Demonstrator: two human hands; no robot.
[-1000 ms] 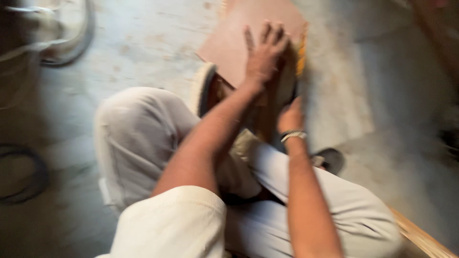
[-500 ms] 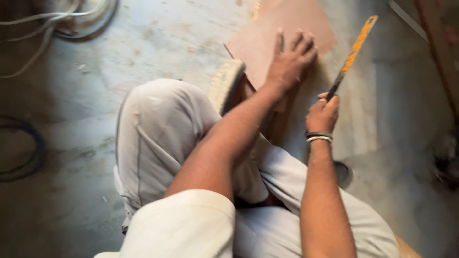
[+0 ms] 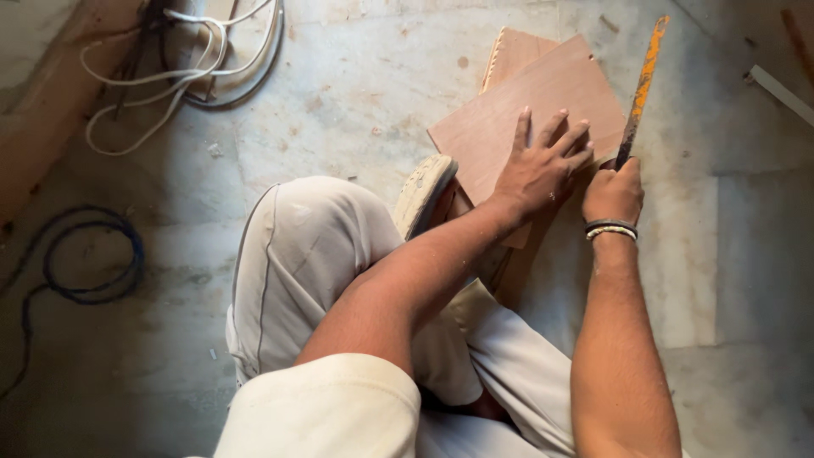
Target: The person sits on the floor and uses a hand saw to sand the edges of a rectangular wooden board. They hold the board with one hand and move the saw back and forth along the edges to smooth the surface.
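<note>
I squat on a stone floor. My left hand (image 3: 541, 166) lies flat with fingers spread on a brown plywood board (image 3: 526, 110), pressing it down. My right hand (image 3: 612, 192), wearing wrist bands, is closed around the handle end of a hand saw (image 3: 642, 82) with an orange, worn blade that points up and away along the board's right edge. A second lighter board piece (image 3: 511, 53) lies under the first, sticking out at the far side. My sandalled foot (image 3: 424, 193) rests against the board's near-left edge.
White cables (image 3: 182, 76) lie coiled at the top left beside a reddish wall base. A blue cable (image 3: 80, 263) loops on the floor at left. A pale strip (image 3: 780, 92) lies at the top right. My bent knee (image 3: 305, 246) fills the middle.
The saw blade has swung out from behind my left hand to stand clear at the board's right edge. The view has steadied and shifted, bringing cables into sight at top left.
</note>
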